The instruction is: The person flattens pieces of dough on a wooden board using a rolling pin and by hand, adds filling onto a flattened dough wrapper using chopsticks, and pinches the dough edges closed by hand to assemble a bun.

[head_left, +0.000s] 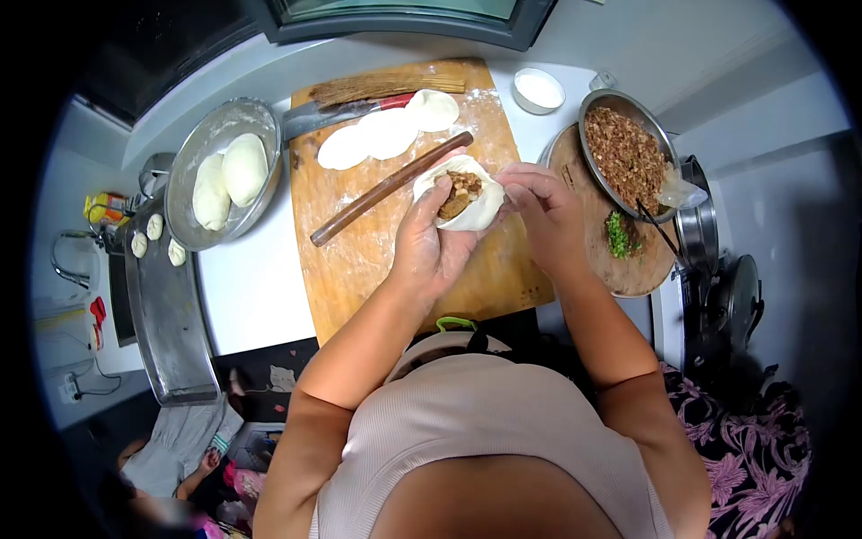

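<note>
A round dough wrapper (489,205) with brown meat filling (461,193) in it rests cupped in my left hand (429,242). The left thumb lies over its near edge, by the filling. My right hand (548,211) pinches the wrapper's right edge between thumb and fingers. Just behind the hands, a dark wooden rolling pin (377,198) lies slantwise on the floured board. Beyond it are three flat dough wrappers (388,133), partly overlapping, near a cleaver (319,117) with a red handle.
The wooden board (350,287) sits mid-counter. At left are a steel bowl (189,180) of dough lumps and a metal tray (171,314) with small buns. On the right stand a bowl of filling (624,153) and chopped scallions (618,235). Another person (184,449) is lower left.
</note>
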Demonstrator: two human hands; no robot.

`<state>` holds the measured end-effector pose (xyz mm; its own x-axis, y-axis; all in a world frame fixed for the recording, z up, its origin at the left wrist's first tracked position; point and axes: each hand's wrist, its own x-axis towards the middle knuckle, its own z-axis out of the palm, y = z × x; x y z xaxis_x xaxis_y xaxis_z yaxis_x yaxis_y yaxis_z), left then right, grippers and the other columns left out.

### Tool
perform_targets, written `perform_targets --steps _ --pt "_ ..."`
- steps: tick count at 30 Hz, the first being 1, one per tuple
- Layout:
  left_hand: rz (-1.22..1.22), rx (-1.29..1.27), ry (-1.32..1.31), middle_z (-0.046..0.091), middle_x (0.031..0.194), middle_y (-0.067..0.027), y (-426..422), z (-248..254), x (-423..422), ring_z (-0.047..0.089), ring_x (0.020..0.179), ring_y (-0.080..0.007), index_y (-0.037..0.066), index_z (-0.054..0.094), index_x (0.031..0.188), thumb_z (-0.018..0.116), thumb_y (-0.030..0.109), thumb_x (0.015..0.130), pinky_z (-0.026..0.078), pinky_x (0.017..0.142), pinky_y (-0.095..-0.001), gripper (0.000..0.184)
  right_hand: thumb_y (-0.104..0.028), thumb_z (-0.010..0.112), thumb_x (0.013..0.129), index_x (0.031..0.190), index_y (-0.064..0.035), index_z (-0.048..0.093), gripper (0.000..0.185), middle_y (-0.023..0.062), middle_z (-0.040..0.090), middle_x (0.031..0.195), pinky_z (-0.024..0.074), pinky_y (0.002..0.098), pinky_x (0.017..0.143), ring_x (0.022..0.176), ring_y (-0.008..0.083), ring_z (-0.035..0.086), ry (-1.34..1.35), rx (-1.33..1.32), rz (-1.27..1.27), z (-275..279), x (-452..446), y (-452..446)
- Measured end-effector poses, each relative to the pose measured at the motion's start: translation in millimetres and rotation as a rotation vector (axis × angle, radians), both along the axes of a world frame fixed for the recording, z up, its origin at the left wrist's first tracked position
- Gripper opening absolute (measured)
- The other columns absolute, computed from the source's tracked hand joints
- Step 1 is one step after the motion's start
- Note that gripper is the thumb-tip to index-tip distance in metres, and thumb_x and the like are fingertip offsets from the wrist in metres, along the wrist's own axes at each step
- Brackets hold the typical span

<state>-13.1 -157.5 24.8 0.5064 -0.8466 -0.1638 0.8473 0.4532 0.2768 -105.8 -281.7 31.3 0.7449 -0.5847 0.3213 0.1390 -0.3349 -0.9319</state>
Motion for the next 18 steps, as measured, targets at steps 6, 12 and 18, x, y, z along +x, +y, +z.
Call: perform_targets --steps 6,12,18 --pt "-0.077 0.092 -0.009 0.049 0.127 -0.0183 11 3 3 0.051 0.118 -0.0346 0.005 0.038 0.134 0.043 0.024 0.097 0.041 0.101 -0.0555 0.042 0.009 0.066 0.077 0.093 0.0 0.066 0.019 0.0099 0.065 0.095 0.0518 0.0268 0.074 0.083 0.0176 0.064 0.153 -0.079 0.053 6 0 6" --pt "-0.087 0.212 -0.093 0.053 0.118 -0.0179 16 12 10 0.058 0.108 -0.0328 0.003 0.043 0.126 0.048 0.016 0.096 0.051 0.093 -0.0519 0.033 0.007 0.067 0.073 0.092 -0.0018 0.062 0.022 0.0113 0.064 0.087 0.0521 0.0317 0.07 0.079 0.0276 0.065 0.117 -0.504 0.126 19 6 2" --pt "-0.136 0.235 -0.142 0.053 0.117 -0.0177 21 15 18 0.058 0.108 -0.0328 0.002 0.047 0.12 0.049 0.017 0.095 0.051 0.092 -0.0547 0.029 0.004 0.067 0.073 0.09 -0.0044 0.061 0.02 0.0122 0.062 0.084 0.0503 0.0362 0.067 0.078 0.0306 0.062 0.152 -0.573 0.184 31 12 5"
